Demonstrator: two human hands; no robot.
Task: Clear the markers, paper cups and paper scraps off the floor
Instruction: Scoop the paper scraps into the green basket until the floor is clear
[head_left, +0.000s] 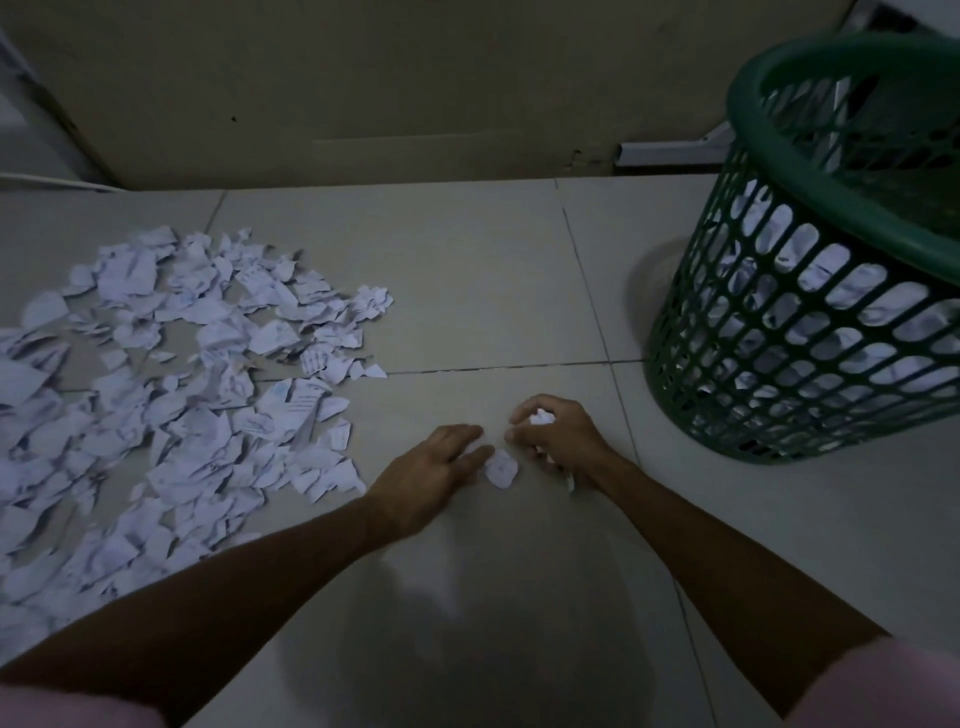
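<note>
A wide heap of torn white paper scraps (171, 384) covers the tiled floor on the left. One small scrap (501, 468) lies alone between my hands. My left hand (431, 467) lies flat on the floor with straight fingers touching that scrap's left edge. My right hand (556, 434) is curled around a wad of paper scraps (542, 417), just right of the lone scrap. A green mesh basket (831, 171) stands at the right, with crumpled paper showing through its wall. No markers or cups are in view.
A beige wall (389, 88) runs along the back, with a white rail (670, 153) at its base near the basket. Bare grey tiles (467, 291) lie between the scrap heap and the basket.
</note>
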